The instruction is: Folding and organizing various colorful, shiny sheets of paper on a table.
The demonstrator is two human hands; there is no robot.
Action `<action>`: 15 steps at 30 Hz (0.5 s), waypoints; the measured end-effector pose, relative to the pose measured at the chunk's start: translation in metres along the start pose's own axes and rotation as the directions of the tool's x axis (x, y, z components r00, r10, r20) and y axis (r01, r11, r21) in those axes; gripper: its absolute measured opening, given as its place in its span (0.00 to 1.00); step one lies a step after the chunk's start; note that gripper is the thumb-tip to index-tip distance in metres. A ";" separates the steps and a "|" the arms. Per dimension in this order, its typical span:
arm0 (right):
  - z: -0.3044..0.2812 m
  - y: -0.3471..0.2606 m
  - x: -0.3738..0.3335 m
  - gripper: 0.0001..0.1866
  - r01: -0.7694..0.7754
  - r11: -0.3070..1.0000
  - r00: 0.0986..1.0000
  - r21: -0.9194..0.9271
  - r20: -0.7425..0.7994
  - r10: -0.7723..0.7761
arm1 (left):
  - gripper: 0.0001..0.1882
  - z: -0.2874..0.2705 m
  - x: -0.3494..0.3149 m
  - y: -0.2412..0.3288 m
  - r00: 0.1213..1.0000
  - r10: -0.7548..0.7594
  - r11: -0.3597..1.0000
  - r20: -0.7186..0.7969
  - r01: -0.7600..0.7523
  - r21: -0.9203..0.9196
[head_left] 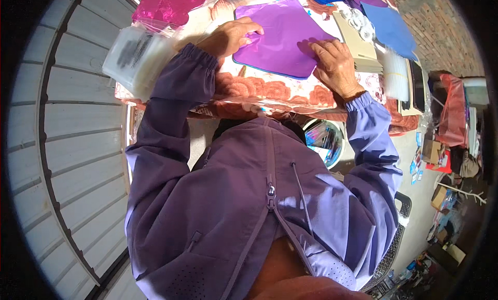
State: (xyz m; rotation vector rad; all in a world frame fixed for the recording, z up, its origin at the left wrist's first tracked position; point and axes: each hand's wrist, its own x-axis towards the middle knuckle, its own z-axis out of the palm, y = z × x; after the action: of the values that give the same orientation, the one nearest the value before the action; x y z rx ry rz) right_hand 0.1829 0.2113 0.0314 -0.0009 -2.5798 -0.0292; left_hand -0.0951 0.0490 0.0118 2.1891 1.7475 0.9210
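Observation:
A glossy purple sheet [285, 35], with a thin dark blue edge showing beneath it, lies on the patterned tablecloth between my hands. My left hand [233, 36] grips its left edge, with bent fingers and the thumb on the purple surface. At the opposite side my right hand [336, 66] holds the lower right edge, its fingertips on top and part of the edge hidden under the palm. Close to the right hand is a stack of beige cards [358, 43], topped by a cluster of white rings [358, 24].
A clear plastic box [137, 61] stands left of my left arm, near a magenta foil piece [168, 7]. Blue sheets [391, 30] and a white ribbed stack [396, 77] lie at right. Below the table edge sits a bucket [340, 144] of colourful pieces.

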 end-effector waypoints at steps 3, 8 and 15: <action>0.000 0.001 0.001 0.26 -0.032 0.990 0.998 0.134 -0.053 0.039 | 0.19 -0.001 0.001 0.004 0.999 -0.036 0.999 0.009 0.036 0.017; 0.004 -0.001 0.003 0.19 -0.010 0.996 0.999 0.087 -0.038 0.013 | 0.20 -0.002 -0.002 0.005 0.999 -0.050 0.998 0.016 0.049 0.046; 0.015 0.004 -0.002 0.08 -0.270 0.896 0.959 0.352 0.016 0.283 | 0.17 -0.008 -0.006 0.019 0.957 -0.287 0.938 -0.048 0.270 -0.219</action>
State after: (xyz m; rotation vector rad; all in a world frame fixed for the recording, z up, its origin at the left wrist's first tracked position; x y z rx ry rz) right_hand 0.1769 0.2157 0.0173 -0.2329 -2.4889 0.5334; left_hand -0.0853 0.0358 0.0258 1.7414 1.8391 1.0772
